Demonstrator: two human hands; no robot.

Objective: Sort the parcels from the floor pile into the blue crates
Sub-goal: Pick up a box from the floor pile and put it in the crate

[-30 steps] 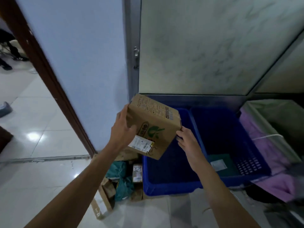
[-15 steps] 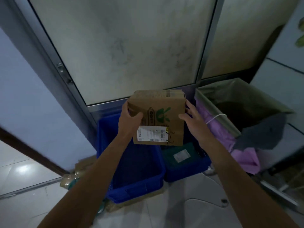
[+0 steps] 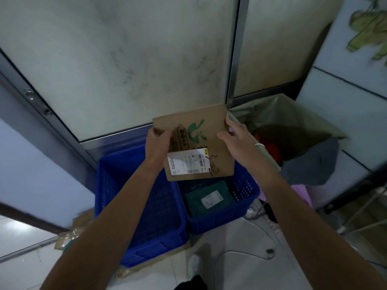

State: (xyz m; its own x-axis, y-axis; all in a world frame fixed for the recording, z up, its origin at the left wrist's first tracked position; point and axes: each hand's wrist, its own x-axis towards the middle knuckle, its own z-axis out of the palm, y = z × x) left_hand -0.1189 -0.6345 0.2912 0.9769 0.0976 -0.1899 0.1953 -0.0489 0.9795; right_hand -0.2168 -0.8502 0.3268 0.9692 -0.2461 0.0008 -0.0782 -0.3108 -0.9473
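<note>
Holding a cardboard parcel (image 3: 199,126) over the blue crates, with the sorting barely begun.
Down and left of the grip lies what seems to be part of the floor pile (image 3: 81,225), too blurred to count. Beneath the grip, the left crate (image 3: 104,185) looks bare and the right crate (image 3: 219,220) holds one green parcel (image 3: 207,198). The left hand (image 3: 156,143) curls round the held parcel's left edge, and the right hand (image 3: 240,147) clasps its right edge.
</note>
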